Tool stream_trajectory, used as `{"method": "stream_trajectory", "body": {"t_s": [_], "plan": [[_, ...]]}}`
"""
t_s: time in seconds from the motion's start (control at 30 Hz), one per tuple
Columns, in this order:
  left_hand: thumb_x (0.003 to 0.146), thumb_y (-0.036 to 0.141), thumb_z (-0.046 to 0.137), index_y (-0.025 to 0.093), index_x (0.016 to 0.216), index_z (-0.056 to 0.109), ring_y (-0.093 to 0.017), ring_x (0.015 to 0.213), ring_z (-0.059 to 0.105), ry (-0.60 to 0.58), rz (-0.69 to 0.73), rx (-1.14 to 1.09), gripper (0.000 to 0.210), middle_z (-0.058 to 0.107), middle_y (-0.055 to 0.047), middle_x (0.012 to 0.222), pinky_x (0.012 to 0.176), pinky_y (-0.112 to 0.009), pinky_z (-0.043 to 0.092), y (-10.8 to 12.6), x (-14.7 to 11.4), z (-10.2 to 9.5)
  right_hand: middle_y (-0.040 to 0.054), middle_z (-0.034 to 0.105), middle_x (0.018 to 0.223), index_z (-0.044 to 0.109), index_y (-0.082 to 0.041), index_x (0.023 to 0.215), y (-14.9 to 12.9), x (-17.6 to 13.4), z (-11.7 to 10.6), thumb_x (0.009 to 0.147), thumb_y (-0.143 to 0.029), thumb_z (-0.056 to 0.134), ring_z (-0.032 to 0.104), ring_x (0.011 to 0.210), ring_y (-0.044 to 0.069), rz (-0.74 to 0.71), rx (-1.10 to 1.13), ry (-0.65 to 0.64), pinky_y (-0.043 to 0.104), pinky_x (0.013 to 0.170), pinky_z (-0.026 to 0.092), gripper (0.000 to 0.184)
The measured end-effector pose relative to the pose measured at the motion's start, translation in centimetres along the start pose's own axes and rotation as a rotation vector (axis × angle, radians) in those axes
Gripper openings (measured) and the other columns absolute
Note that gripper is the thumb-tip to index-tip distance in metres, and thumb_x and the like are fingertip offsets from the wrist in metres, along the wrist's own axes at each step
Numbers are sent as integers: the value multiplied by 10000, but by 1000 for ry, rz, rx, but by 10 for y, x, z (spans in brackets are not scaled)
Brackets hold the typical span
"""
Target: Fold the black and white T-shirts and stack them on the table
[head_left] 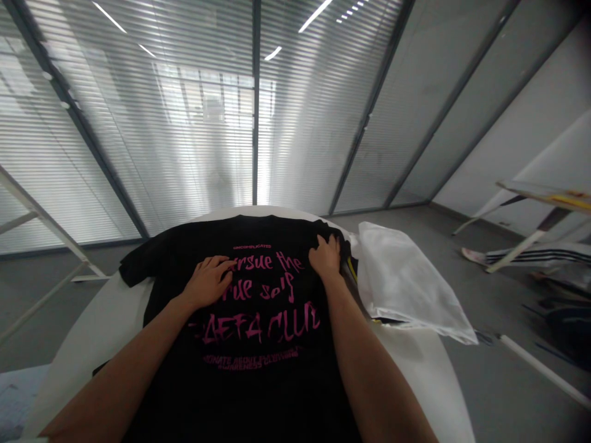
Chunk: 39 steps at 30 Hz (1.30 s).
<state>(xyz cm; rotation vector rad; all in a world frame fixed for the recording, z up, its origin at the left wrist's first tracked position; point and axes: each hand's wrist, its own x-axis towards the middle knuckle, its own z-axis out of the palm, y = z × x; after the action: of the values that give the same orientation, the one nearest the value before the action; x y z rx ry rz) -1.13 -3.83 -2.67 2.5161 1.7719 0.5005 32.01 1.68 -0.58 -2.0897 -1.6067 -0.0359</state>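
Observation:
A black T-shirt with pink lettering lies spread on a white round table, its collar edge toward the far side. My left hand rests on the shirt over the start of the printed lines, fingers stretched out. On the right, my right hand lies near the shirt's shoulder with its fingers spread against the cloth. The left sleeve reaches flat toward the table's edge. Part of the lettering is hidden under my left hand.
A translucent white plastic bag lies right of the shirt, overhanging the table edge, with something black and yellow under it. Glass partitions with blinds stand behind. A white metal frame is at left; another table is at right.

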Motion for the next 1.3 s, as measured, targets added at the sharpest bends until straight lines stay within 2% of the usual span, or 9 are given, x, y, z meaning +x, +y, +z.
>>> {"method": "stream_trajectory", "body": {"t_s": [0.17, 0.27, 0.37, 0.47, 0.6, 0.87, 1.03, 1.17, 1.3], "plan": [[936, 397, 383, 319, 1268, 598, -279, 1200, 480, -4, -11, 1, 404, 554, -53, 1318, 975, -481, 394, 0, 0, 0, 207, 265, 1539, 432, -101, 1429, -14, -9, -5, 855, -232, 427, 228, 1415, 354, 78, -44, 93, 542, 1101, 236, 589], [934, 393, 383, 317, 1263, 602, -275, 1192, 484, 3, -8, 5, 402, 559, -50, 1312, 974, -469, 394, 1, 0, -1, 171, 363, 1503, 482, -126, 1396, -24, -12, -4, 859, -226, 419, 298, 1389, 317, -5, -37, -14, 497, 1106, 252, 549], [929, 386, 389, 312, 1254, 607, -270, 1173, 494, 10, 7, 20, 398, 567, -47, 1299, 959, -454, 402, 2, 1, -2, 109, 445, 1467, 486, -182, 1397, -37, -19, 2, 913, -263, 380, 340, 1374, 249, -207, -5, -200, 459, 1138, 210, 502], [928, 385, 387, 307, 1249, 611, -273, 1152, 501, 9, 11, 49, 400, 571, -48, 1290, 946, -453, 405, 4, 1, -4, 86, 384, 1516, 424, -254, 1444, -48, -32, 12, 970, -405, 325, 281, 1411, 263, -355, -5, -361, 507, 1141, 166, 507], [925, 382, 387, 310, 1243, 617, -277, 1128, 507, 9, 12, 74, 399, 580, -51, 1274, 921, -452, 409, 7, 1, -8, 104, 259, 1575, 342, -275, 1490, -54, -43, 21, 982, -499, 260, 170, 1450, 312, -411, -73, -401, 552, 1138, 99, 561], [919, 396, 395, 322, 1228, 628, -279, 1098, 520, 3, 8, 56, 394, 596, -53, 1255, 914, -471, 410, 9, 2, -11, 85, 245, 1582, 312, -304, 1499, -50, -41, 22, 984, -525, 222, 158, 1456, 289, -406, -92, -414, 530, 1145, 95, 568], [919, 405, 387, 274, 1194, 649, -231, 1078, 565, 48, -74, -91, 402, 632, -53, 1166, 964, -399, 430, -28, 10, -13, 74, 233, 1587, 305, -311, 1501, -51, -41, 21, 983, -543, 200, 148, 1459, 278, -396, -95, -433, 525, 1147, 88, 577], [847, 340, 448, 184, 1128, 671, -208, 944, 619, 152, -290, -114, 391, 654, -76, 1047, 912, -327, 465, -80, 10, -24, 76, 240, 1584, 315, -312, 1497, -51, -40, 22, 978, -553, 209, 152, 1458, 279, -401, -85, -419, 527, 1145, 95, 582], [866, 334, 414, 175, 1074, 675, -215, 846, 633, 271, -589, -120, 371, 689, -62, 929, 807, -340, 478, -124, -5, -39, 81, 243, 1582, 328, -312, 1491, -51, -40, 23, 974, -552, 235, 159, 1455, 285, -395, -83, -409, 536, 1140, 100, 577]]}}
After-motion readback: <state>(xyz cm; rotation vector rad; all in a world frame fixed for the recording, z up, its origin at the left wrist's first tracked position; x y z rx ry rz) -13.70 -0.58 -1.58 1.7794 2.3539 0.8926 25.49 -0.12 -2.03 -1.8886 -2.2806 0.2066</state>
